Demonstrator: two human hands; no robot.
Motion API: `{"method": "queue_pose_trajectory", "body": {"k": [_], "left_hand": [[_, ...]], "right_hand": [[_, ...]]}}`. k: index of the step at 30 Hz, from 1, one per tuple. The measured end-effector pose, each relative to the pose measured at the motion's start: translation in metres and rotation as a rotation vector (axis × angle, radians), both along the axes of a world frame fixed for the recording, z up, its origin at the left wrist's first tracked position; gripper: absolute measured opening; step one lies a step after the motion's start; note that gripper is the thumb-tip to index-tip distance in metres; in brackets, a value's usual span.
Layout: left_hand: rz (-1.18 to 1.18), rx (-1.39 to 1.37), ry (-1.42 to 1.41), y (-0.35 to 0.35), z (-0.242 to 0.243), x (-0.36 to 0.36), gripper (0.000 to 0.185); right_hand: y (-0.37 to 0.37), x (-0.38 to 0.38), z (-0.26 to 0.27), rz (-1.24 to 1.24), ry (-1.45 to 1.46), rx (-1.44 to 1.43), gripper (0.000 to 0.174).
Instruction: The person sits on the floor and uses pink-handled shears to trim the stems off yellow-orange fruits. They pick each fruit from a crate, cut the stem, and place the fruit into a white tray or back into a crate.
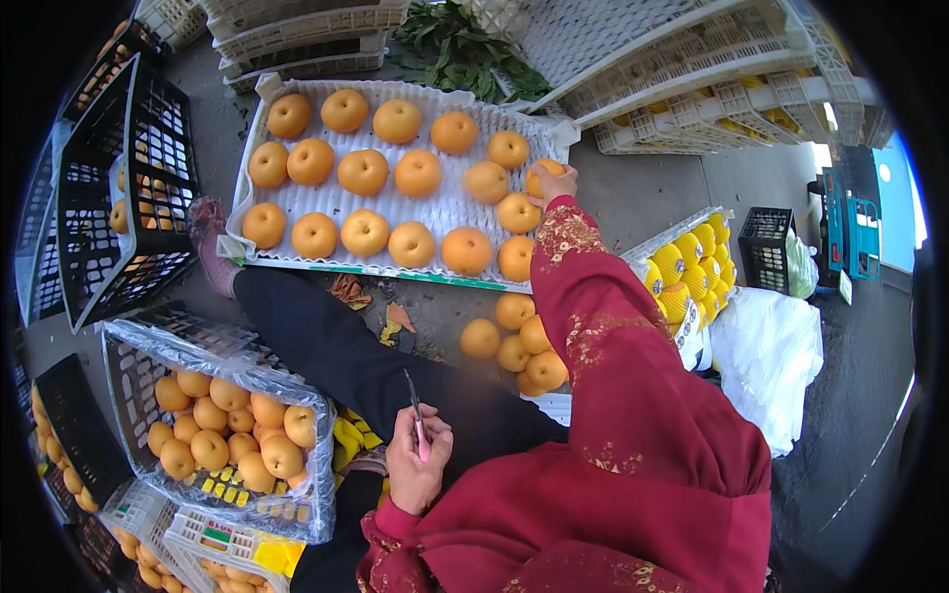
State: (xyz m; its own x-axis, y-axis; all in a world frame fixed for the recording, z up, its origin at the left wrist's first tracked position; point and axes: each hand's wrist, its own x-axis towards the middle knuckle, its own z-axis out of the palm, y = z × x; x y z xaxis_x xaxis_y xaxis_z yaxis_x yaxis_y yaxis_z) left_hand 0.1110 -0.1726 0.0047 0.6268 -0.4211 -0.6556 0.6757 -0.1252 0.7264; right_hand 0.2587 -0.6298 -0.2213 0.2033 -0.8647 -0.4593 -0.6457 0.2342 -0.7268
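Note:
My left hand (419, 459) holds a small pink-handled cutting tool (421, 434) above my lap, its dark pointed blade away from me. Whether it is a knife or snips, I cannot tell. Out at the right end of a shallow white plastic crate (371, 268), my right hand (557, 185) grips a round golden-brown Asian pear (543, 176). Pears stand in loose rows on the crate's white padded liner (311, 200), among them one pear (519, 213) just below my right fingers. Nearer to me, several loose pears (546, 370) are heaped beside my right sleeve.
At left stands a plastic-wrapped basket (322, 474) of pears, below black crates (133, 185). Stacked white crates (296, 33) and leafy branches (467, 52) lie beyond. To the right are yellow-netted fruit (693, 274), a white plastic bag (767, 356) and a blue vehicle (852, 222).

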Motion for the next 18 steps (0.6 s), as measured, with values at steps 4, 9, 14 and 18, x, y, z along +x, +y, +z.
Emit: {"method": "queue_pose_trajectory", "body": {"k": [4, 9, 14, 18], "left_hand": [[-0.061, 0.163, -0.165, -0.009, -0.001, 0.005, 0.037], [0.046, 0.222, -0.330, -0.024, -0.002, 0.004, 0.030], [0.092, 0.285, -0.278, -0.026, -0.005, -0.003, 0.029], [0.335, 0.084, -0.389, 0.001, -0.001, -0.015, 0.033]], "right_hand": [[-0.031, -0.002, -0.051, 0.161, 0.080, -0.042, 0.081], [-0.034, 0.013, -0.039, 0.301, 0.240, -0.102, 0.065], [0.142, 0.037, 0.072, 0.884, -0.429, -0.424, 0.038], [0.354, 0.027, 0.151, 1.375, -0.780, 0.564, 0.031]]}}
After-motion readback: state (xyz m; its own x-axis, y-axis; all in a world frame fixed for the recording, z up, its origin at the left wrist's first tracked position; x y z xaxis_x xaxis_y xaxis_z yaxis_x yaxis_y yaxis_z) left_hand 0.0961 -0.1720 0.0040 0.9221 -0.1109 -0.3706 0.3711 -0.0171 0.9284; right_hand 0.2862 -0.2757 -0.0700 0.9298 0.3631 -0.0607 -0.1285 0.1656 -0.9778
